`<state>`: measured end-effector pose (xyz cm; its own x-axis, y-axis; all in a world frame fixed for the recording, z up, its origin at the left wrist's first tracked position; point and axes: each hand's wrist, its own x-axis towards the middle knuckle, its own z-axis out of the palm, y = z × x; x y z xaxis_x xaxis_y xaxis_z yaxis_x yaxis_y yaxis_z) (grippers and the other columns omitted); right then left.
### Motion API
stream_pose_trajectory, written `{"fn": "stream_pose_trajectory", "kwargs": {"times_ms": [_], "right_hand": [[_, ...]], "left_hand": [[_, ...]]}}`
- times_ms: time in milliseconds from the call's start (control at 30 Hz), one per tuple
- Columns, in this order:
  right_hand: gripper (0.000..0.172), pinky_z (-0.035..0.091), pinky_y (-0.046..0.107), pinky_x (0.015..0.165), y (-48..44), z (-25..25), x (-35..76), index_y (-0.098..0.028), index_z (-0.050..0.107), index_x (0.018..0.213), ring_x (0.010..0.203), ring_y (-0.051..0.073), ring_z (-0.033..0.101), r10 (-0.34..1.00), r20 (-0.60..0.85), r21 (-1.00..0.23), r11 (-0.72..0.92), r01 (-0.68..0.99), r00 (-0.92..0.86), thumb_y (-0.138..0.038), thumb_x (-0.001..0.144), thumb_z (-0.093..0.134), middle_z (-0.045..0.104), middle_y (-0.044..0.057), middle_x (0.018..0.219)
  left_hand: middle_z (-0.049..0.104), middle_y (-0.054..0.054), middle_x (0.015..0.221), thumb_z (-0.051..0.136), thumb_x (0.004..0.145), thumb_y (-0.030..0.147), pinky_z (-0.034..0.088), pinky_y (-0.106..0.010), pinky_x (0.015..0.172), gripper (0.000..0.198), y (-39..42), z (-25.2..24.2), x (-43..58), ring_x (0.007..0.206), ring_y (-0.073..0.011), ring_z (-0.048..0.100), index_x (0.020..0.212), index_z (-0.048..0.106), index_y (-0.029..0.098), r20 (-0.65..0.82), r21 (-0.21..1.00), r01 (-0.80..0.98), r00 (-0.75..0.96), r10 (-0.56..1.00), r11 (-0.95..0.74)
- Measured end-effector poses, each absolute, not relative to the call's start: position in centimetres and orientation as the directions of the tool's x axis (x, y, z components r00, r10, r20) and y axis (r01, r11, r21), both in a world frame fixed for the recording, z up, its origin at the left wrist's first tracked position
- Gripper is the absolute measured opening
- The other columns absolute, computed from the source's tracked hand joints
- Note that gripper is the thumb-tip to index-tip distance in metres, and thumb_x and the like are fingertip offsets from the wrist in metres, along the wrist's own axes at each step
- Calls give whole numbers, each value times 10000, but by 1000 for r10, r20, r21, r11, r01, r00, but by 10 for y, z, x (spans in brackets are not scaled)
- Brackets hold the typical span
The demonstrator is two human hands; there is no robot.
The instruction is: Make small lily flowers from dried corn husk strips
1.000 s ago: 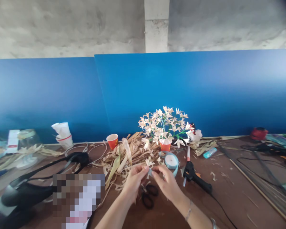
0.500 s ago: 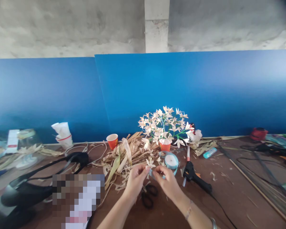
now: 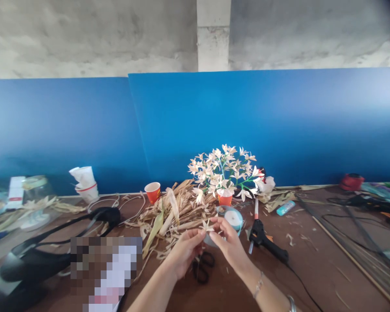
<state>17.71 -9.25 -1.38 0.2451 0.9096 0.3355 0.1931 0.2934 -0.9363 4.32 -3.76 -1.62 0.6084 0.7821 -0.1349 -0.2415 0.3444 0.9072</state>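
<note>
My left hand (image 3: 186, 252) pinches a small cream flower (image 3: 207, 226), apparently made of dried husk, between thumb and fingertips. On its other side my right hand (image 3: 228, 243) has its thumb and fingers closed at the petals. A pale blue strip shows partly below the flower, between the hands; its ends are hidden. Just behind my right hand lies a roll of light blue ribbon (image 3: 233, 218). Black-handled scissors (image 3: 203, 268) rest on the table under my hands, partly covered. Beyond them, a bunch of similar flowers (image 3: 225, 169) on green stems stands in a red paper cup (image 3: 225, 199).
Dried husks (image 3: 178, 208) are heaped behind my left hand, near another red paper cup (image 3: 153, 192). A black glue gun (image 3: 263, 240) with a cord lies at right, by a light blue packet (image 3: 286, 208). A black strapped device (image 3: 35, 255) sits left. A blue panel (image 3: 214, 117) stands behind.
The flower has turned and come up between both hands' fingertips. My right fingers have lifted to its petals, while my left hand has shifted slightly down. The pale blue strip shows less.
</note>
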Motion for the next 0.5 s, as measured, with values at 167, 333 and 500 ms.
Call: {"fn": "stream_pose_trajectory", "kwargs": {"times_ms": [167, 333, 500], "right_hand": [[160, 437, 236, 623, -94, -9, 177, -177, 533, 846, 667, 129, 511, 912, 334, -936, 290, 200, 238, -232, 698, 554, 548, 0, 734], [69, 415, 225, 579, -95, -6, 177, -169, 547, 690, 622, 122, 489, 905, 357, -918, 294, 266, 233, -237, 700, 551, 541, -7, 662], [62, 406, 229, 594, -94, -6, 177, -169, 534, 647, 617, 122, 482, 892, 391, -900, 321, 294, 225, -206, 696, 545, 525, -15, 629]], "left_hand": [[520, 12, 539, 695, 605, 408, 258, -175, 444, 313, -42, -11, 43, 460, -51, 426, 657, 590, 118, -142, 917, -183, 682, 718, 355], [484, 28, 515, 715, 595, 349, 257, -158, 425, 272, -42, -10, 41, 440, -37, 409, 633, 583, 115, -156, 910, -182, 681, 716, 372], [513, 25, 533, 733, 573, 288, 290, -163, 461, 232, -42, -10, 41, 444, -29, 398, 623, 593, 110, -150, 904, -206, 667, 730, 374]]}}
